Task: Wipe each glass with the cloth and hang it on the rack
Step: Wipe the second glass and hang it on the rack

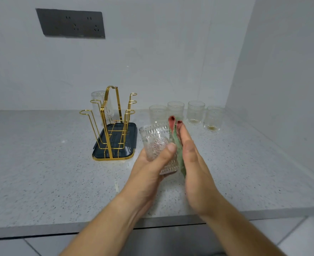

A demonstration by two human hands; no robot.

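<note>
My left hand (152, 163) grips a ribbed clear glass (157, 143) held on its side above the counter, thumb across its base. My right hand (193, 163), fingers straight, presses a green and red cloth (176, 137) flat against the glass's right side. A gold wire rack (113, 124) on a dark tray (128, 154) stands to the left, with one glass (100, 102) hanging upside down on a far peg. Several more glasses stand upright in a row behind my hands, such as one (196, 111) at the right.
The speckled grey counter (41, 163) runs to a front edge near me. White walls close the back and right side. A dark socket plate (71, 23) is on the back wall, upper left.
</note>
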